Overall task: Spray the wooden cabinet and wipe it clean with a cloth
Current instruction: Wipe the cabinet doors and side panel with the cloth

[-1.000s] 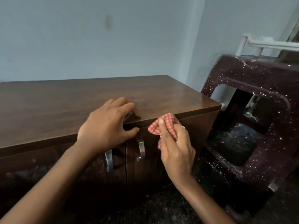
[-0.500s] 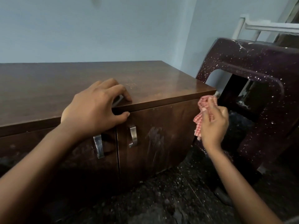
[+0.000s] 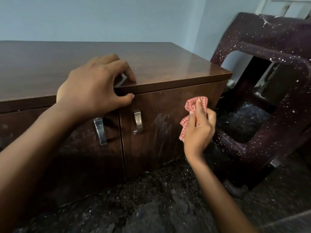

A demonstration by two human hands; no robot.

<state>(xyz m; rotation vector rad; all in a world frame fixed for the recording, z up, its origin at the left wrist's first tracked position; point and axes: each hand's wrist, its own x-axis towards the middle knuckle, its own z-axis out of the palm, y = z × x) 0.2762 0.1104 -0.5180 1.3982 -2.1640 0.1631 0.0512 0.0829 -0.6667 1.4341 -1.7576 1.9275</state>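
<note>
The dark wooden cabinet (image 3: 168,64) fills the left and middle of the view, with two doors and two metal handles. My left hand (image 3: 94,88) rests over the front edge of its top, fingers curled on the wood and thumb under the lip. My right hand (image 3: 200,128) holds a red-and-white checked cloth (image 3: 193,106) pressed against the right door (image 3: 161,123), near its right side. Pale streaks and smears show on that door to the left of the cloth. No spray bottle is visible.
A dark purple plastic chair (image 3: 269,47) speckled with white lies tipped against the cabinet's right end. The floor (image 3: 151,199) in front is dark and gritty. A pale blue wall stands behind.
My right hand with the cloth went from the door's top edge out to the cabinet's right corner, then back left and down onto the right door. My left hand kept its grip.
</note>
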